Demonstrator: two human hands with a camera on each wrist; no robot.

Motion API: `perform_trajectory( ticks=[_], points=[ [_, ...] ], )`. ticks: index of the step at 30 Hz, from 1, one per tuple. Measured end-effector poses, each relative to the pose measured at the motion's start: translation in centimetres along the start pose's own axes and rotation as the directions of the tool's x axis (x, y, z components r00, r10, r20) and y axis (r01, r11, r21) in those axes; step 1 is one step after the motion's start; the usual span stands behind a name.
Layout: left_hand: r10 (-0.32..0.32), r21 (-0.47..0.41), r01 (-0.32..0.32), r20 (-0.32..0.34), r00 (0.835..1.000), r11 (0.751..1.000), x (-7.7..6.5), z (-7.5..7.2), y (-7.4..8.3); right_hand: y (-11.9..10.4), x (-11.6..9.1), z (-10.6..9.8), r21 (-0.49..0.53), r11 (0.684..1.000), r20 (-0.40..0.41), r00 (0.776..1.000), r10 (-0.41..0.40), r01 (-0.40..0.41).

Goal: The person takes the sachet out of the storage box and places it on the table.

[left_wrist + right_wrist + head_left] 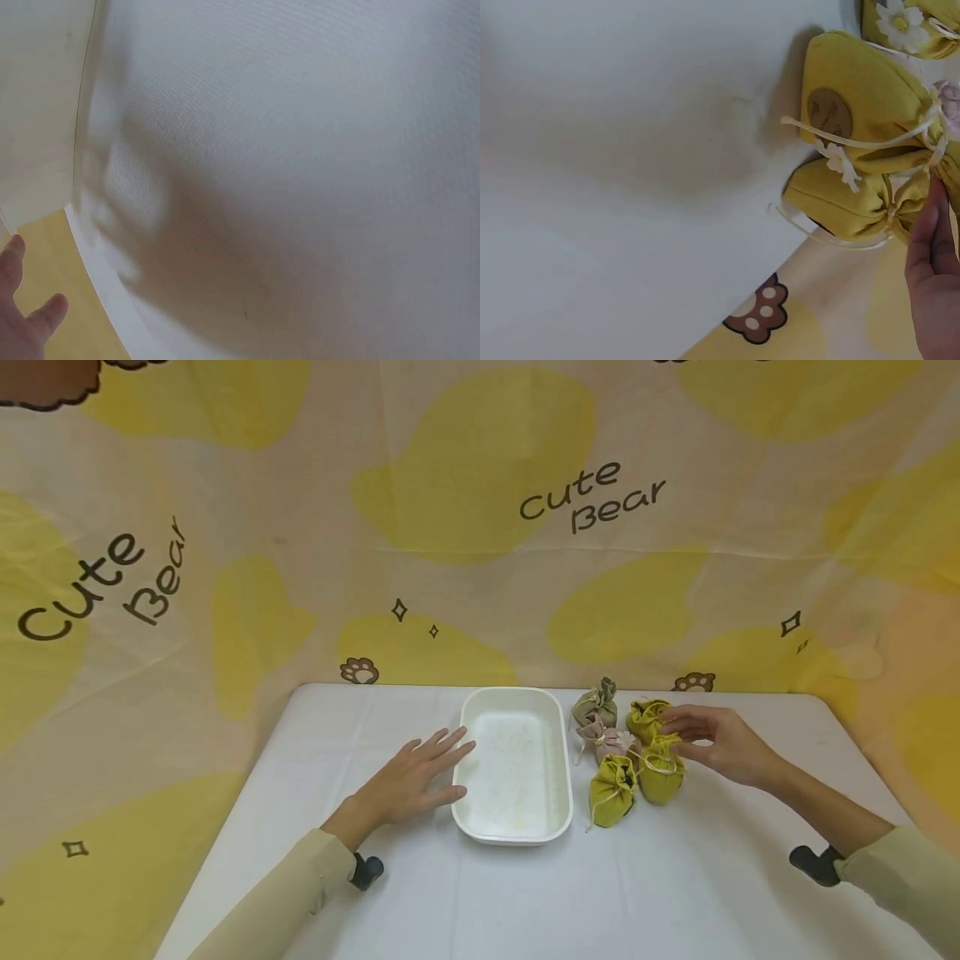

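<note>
My left hand (412, 781) has its fingers spread at the left rim of a white rectangular tray (513, 841); whether it touches the tray cannot be told. Only a thumb and finger of this hand (26, 315) show in the left wrist view. To the tray's right stands a group of small drawstring pouches. My right hand (723, 745) reaches the neck of the front-right yellow pouch (662, 777), thumb and fingers apart. Behind it is another yellow pouch (645, 717). In the right wrist view, fingertips (934, 191) lie at the gathered necks; the thumb's contact is unclear.
A third yellow pouch (612, 793) sits nearer the tray, with a pink pouch (609, 742) and an olive-grey pouch (595, 708) behind it. Everything stands on a white-covered table (540, 902). A printed cloth (465, 510) hangs along the back and sides.
</note>
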State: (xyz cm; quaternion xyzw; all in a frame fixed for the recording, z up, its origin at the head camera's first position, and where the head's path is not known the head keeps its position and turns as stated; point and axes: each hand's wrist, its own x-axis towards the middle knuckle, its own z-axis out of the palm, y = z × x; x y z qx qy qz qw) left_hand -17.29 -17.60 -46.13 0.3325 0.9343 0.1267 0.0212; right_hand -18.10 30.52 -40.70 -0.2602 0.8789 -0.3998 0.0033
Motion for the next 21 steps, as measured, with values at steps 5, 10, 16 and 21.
perform_trajectory(
  ticks=[5,10,16,21],
  points=[
    [-0.002,0.008,0.002,0.006,1.0,1.0,-0.1,-0.3,0.3,-0.3,0.3,-0.1,-0.091,0.996,0.066,0.998,0.008,-0.002],
    [-0.002,0.033,0.001,0.022,1.0,0.999,-0.1,-0.7,0.5,-1.6,1.2,-0.8,-0.196,0.98,0.068,0.997,0.035,-0.021],
    [0.002,0.028,-0.003,0.04,0.999,1.0,0.2,-0.8,0.5,-2.8,2.3,-1.3,-0.443,0.895,-0.047,0.998,0.036,-0.053],
    [-0.032,0.014,0.032,-0.015,0.999,0.999,0.4,-1.1,0.1,-2.7,3.2,-1.0,-0.581,0.813,-0.107,0.994,-0.02,-0.046]
  ],
)
